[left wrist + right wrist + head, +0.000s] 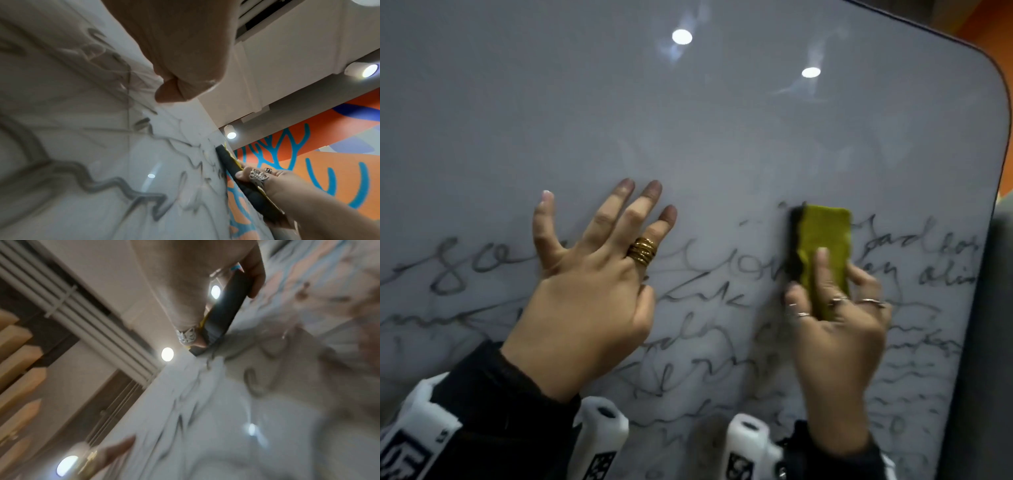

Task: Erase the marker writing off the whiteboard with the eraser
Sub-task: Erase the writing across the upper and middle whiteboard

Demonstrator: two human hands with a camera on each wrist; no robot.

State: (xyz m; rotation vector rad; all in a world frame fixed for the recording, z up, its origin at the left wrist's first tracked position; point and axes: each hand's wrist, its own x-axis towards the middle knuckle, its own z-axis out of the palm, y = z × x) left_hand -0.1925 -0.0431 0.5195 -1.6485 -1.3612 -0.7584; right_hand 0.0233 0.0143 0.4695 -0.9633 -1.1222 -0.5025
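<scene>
pressing eraser (pixel 822 253) to whiteboard (pixel 688 120), right hand (pixel 835 329) grips; left hand (pixel 592 284) splayed flat.

Glossy whiteboard (pixel 688 137), felt-backed eraser (pixel 822 246)

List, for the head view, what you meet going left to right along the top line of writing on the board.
marker writing → left hand → gold ring → eraser in the right hand → whiteboard edge.
</scene>
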